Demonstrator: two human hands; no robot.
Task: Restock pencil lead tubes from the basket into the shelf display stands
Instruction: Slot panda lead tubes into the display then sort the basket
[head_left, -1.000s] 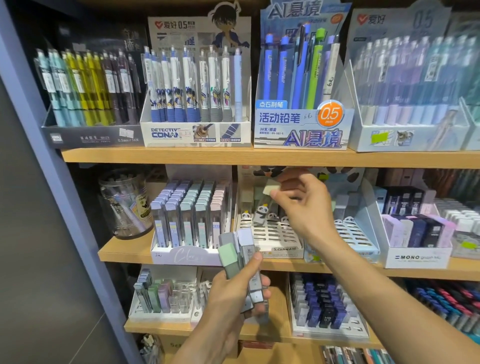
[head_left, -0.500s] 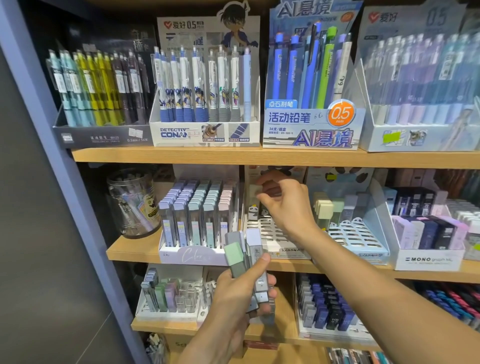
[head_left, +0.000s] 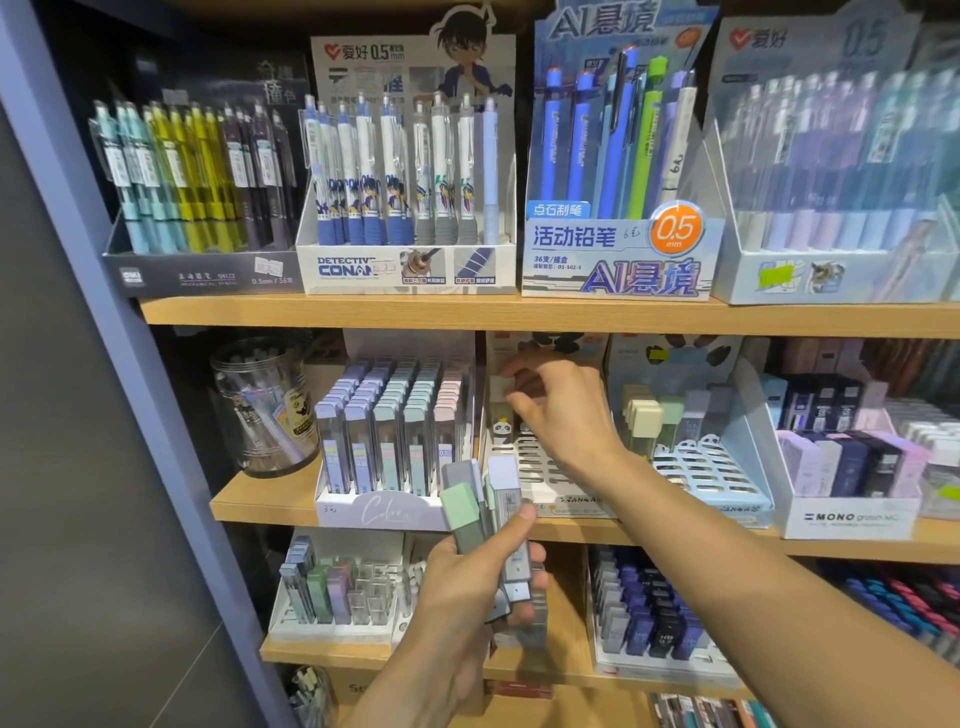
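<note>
My left hand (head_left: 467, 587) grips a bunch of pencil lead tubes (head_left: 488, 514) with green, grey and lilac caps, held upright in front of the middle shelf. My right hand (head_left: 561, 410) reaches into the white slotted panda display stand (head_left: 550, 467) on the middle shelf and pinches one pale-capped lead tube (head_left: 501, 392) at the stand's back left. That stand's front slots show bare. A second slotted stand (head_left: 711, 473) to its right holds a few cream, green and grey tubes at its back. The basket is out of view.
A full stand of pastel lead tubes (head_left: 395, 441) sits left of the panda stand, beside a clear jar (head_left: 265, 410). A Mono box (head_left: 852, 483) is at right. Mechanical pencil displays (head_left: 410, 171) fill the top shelf; more lead stands (head_left: 337, 592) sit on the lower shelf.
My right hand has moved the pale-capped tube down and left, deeper into the back of the panda stand. My left hand keeps its bundle in about the same place.
</note>
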